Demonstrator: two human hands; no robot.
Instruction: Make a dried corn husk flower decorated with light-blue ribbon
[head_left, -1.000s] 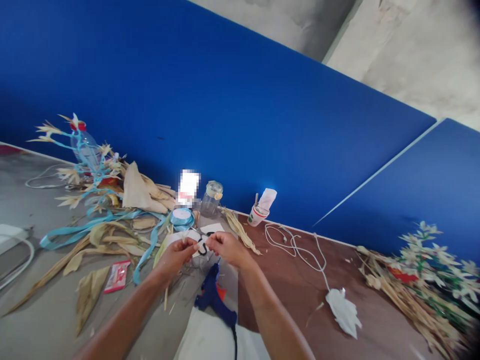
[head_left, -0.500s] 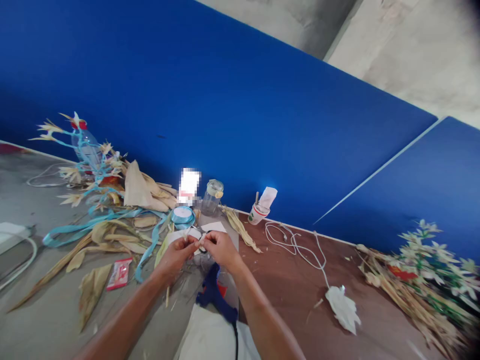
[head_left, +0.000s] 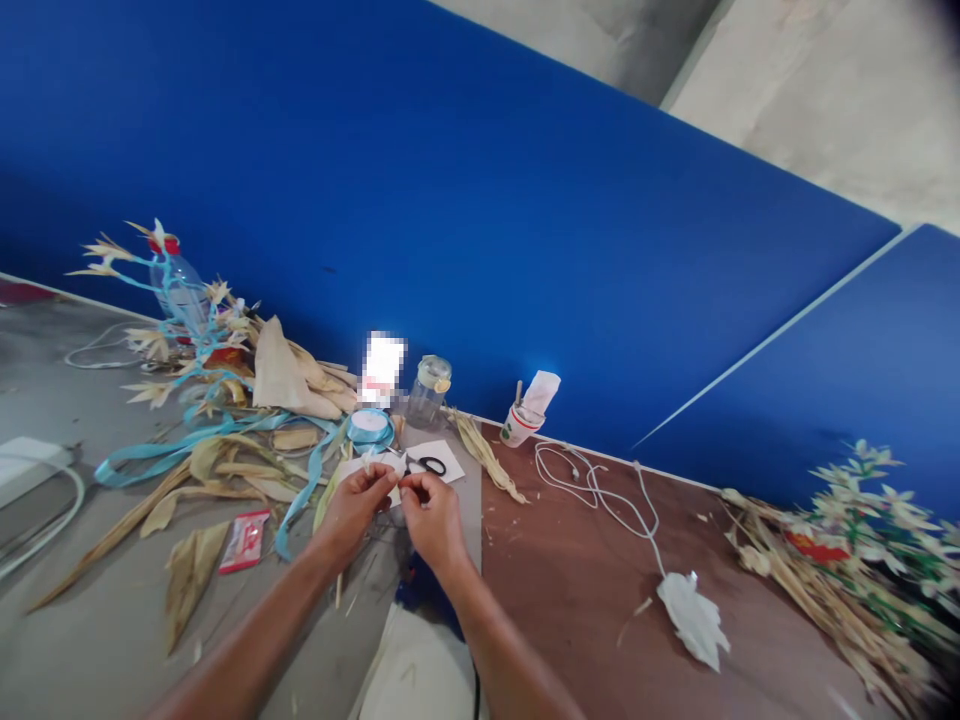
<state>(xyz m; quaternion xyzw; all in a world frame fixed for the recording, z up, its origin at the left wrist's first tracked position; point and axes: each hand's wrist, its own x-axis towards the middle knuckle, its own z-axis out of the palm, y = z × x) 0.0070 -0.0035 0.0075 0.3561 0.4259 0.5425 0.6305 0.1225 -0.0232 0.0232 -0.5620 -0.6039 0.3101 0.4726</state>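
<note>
My left hand and my right hand meet fingertip to fingertip over the grey table. Both are closed in a pinch; whatever lies between the fingers is too small to make out. Just beyond them, black-handled scissors rest on white paper. A roll of light blue ribbon stands behind my left hand. Beneath my right forearm lies a dark blue glue gun, mostly hidden by the arm.
Left are dried corn husks, a red packet and husk flowers on blue stems. A glass jar and a paper cup stand near the blue partition. A white cable and white-flowered stems lie right.
My right hand has tilted and drawn slightly toward me, uncovering the scissors' handle. The right forearm now hides more of the glue gun. The view has shifted slightly.
</note>
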